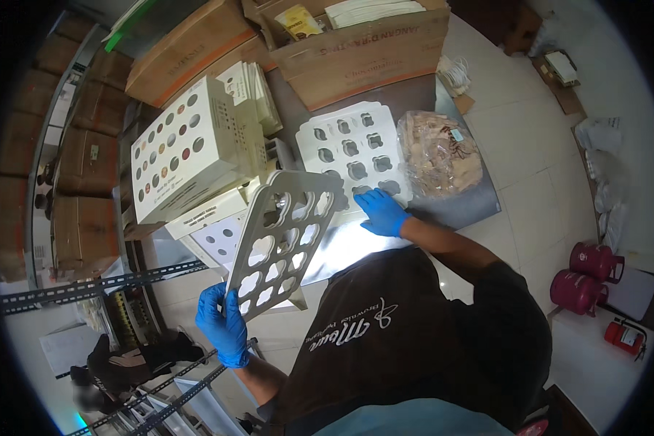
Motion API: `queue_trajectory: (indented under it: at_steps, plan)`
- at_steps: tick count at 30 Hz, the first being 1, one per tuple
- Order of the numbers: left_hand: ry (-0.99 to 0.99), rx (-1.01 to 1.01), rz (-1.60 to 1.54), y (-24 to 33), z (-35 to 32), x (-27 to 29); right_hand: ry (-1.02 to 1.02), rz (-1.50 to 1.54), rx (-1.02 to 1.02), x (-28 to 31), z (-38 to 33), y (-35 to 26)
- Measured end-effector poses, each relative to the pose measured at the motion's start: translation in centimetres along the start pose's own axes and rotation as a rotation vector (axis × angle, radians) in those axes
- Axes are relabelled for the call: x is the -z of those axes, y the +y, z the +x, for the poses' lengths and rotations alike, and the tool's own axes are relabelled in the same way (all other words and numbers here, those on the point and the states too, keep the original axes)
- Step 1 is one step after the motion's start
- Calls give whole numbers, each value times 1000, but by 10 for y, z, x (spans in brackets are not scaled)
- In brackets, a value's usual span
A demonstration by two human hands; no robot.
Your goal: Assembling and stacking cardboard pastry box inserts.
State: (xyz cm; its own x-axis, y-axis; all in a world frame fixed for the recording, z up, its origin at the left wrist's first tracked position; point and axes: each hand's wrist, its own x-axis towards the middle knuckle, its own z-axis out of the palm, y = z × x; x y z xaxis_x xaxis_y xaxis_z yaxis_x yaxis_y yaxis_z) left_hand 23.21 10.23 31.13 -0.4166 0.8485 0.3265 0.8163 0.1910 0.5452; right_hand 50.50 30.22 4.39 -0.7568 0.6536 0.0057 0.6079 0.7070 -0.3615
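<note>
Both of my hands wear blue gloves. My left hand (224,324) is closed on the lower corner of a cardboard insert (295,251) with rows of flower-shaped cut-outs, holding it upright and tilted over the table's front edge. Flat on the table lies a white insert (336,142) of the same pattern. My right hand (382,212) rests on its near edge, fingers stretched out and apart. To the right of that insert sits a clear plastic bag (440,154) of brown pieces I cannot identify.
Left on the table (458,211) are stacked white boxes (178,149) with round printed dots. Large brown cartons (360,62) stand behind. Metal shelving (87,280) runs along the left, near a person (127,363) at lower left. Purple gas cylinders (578,291) and a fire extinguisher (623,336) stand right.
</note>
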Motion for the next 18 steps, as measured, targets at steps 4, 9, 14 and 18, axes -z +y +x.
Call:
queue_trajectory:
  at_steps: [4,9,14,18]
  plan:
    - [14,2,-3,-3,2,1,567,53,-131,76,-38,20]
    - [-18,-36,44,5,17,-2,381,-311,-355,111,-51,112]
    - [17,-87,31,15,24,1,395,273,-569,142,-37,167]
    - [64,-37,44,15,16,7,481,433,-529,199,-27,153]
